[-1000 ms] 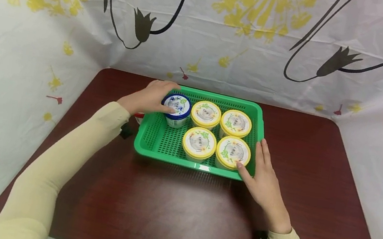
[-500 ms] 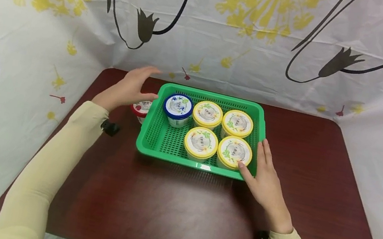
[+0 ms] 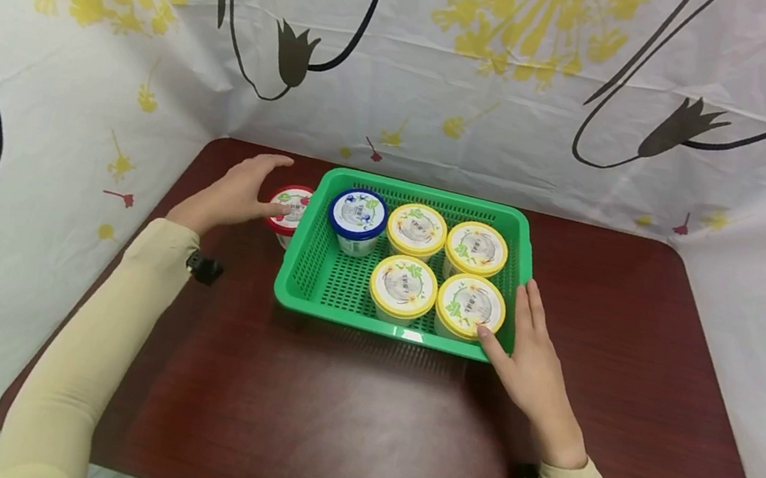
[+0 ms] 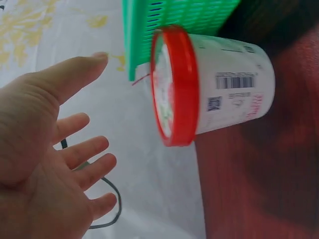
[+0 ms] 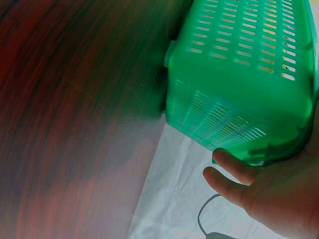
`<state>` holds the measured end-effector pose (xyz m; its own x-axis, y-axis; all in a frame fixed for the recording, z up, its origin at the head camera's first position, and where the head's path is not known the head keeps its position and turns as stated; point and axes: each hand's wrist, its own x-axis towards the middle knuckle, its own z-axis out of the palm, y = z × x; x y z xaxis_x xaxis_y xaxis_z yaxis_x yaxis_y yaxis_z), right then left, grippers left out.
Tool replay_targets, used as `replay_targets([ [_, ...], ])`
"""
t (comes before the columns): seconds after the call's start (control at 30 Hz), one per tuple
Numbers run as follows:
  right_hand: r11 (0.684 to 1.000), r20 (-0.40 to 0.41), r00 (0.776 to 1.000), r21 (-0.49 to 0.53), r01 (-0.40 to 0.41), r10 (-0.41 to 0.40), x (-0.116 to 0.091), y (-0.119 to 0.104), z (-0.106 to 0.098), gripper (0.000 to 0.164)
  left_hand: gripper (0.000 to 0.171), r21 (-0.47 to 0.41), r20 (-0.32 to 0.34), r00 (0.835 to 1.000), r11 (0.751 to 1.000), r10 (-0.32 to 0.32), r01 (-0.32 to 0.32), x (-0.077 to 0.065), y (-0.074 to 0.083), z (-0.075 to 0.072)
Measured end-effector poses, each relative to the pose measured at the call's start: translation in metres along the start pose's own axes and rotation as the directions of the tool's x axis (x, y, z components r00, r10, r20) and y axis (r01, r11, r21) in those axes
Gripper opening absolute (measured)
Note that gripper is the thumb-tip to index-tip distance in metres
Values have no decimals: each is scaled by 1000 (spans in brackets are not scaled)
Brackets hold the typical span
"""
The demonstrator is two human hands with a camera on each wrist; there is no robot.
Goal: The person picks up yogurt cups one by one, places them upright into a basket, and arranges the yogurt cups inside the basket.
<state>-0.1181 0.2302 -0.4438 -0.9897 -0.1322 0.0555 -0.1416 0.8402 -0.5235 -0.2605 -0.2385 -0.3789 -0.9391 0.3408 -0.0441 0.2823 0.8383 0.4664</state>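
Just left of the green basket (image 3: 321, 311), a white tub with a red lid (image 3: 294, 197) stands on the table, partly behind the basket's rim. My left hand (image 3: 231, 192) is over its left side with fingers spread; in the left wrist view the hand (image 4: 60, 134) is apart from the red-lidded tub (image 4: 224, 84). Inside the basket are a blue-lidded tub (image 3: 358, 214) at the back left and several yellow-lidded tubs (image 3: 403, 286). My right hand (image 3: 533, 361) rests at the basket's right front corner, fingers straight along the outside, thumb over the rim by a yellow lid.
The dark red-brown table (image 3: 320, 431) runs on all sides of the basket. A white sheet with yellow and grey flower prints (image 3: 397, 64) hangs behind and at both sides. Each wrist wears a small black camera (image 3: 203, 266).
My left hand has let go of the blue-lidded tub, which stays in the basket, and moved left over the rim to the red-lidded tub. My right hand has stayed in place.
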Motion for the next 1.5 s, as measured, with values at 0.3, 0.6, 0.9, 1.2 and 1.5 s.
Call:
replay_targets([
  [0.3, 1000, 6, 1000, 6, -1, 1, 1, -1, 2, 91, 89, -30, 63, 998, 999, -8, 10, 1, -10, 19],
  [0.6, 1000, 5, 1000, 9, 6, -6, 1, -2, 2, 90, 95, -46, 98, 995, 998, -32, 36, 3, -13, 25],
  [0.9, 1000, -1, 1000, 12, 14, -14, 1, -1, 4, 90, 94, -55, 100, 994, 998, -36, 41, 7, -11, 28],
  [1.2, 1000, -3, 1000, 11, 14, -14, 2, -1, 4, 90, 93, 0, 58, 995, 997, -78, 78, 2, -11, 23],
  [1.5, 1000, -2, 1000, 16, -2, 2, -1, -1, 0, 90, 90, 14, 18, 992, 992, -128, 128, -19, -27, 6],
])
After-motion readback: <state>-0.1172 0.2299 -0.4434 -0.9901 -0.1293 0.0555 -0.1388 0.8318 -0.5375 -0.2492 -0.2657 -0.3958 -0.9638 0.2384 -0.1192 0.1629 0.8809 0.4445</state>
